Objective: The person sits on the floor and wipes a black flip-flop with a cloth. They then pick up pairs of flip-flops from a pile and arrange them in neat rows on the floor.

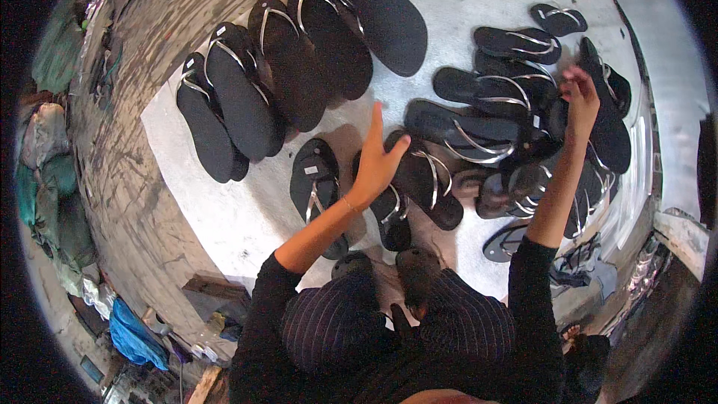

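Observation:
My left hand (378, 166) hovers over the middle of a pale sheet, open, thumb and fingers apart, holding nothing. Just beside it are a black flip-flop (428, 187) with silver straps and a smaller black flip-flop (394, 217). My right hand (580, 105) is above the right-hand pile with its fingers loosely bent and apart, nothing visible in them. It is nearest to a black flip-flop (609, 138) at the pile's right side. Left of it, a black flip-flop (467, 126) with a silver strap lies among several others. My right hand and forearm hide part of the pile.
A slanting row of black flip-flops, including a large one (385, 19), lies at the far left of the pale sheet (224, 236). Sacks (56, 179) and a blue plastic bag (136, 333) lie at the left. A grey cloth (598, 277) is at the right.

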`<state>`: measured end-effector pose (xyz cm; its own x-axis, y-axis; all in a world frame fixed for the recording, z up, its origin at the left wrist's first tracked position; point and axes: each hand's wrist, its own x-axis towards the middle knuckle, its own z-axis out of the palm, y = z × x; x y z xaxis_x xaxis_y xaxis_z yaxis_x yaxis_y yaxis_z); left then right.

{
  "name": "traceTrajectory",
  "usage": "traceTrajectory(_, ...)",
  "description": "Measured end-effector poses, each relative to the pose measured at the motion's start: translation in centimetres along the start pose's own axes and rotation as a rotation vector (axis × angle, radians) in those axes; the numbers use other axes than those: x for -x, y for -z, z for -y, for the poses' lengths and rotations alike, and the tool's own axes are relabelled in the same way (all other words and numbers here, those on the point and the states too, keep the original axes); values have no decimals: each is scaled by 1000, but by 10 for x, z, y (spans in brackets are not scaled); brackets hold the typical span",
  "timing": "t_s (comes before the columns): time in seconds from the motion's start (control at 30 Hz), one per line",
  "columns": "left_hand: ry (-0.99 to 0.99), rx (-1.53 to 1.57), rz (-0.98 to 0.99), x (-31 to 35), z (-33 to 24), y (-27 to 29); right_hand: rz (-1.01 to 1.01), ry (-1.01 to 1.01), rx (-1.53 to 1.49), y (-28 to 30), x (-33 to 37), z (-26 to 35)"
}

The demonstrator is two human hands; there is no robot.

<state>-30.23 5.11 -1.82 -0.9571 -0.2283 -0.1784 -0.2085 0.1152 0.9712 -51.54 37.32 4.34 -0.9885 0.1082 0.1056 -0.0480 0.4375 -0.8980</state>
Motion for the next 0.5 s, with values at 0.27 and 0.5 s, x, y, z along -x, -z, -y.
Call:
traceTrajectory(0.27,41,106,104,53,-7,-28,-56,-49,240,28,62,-22)
traceTrajectory(0.5,9,-54,23,85,-26,-6,115,-120,317,32,81,3)
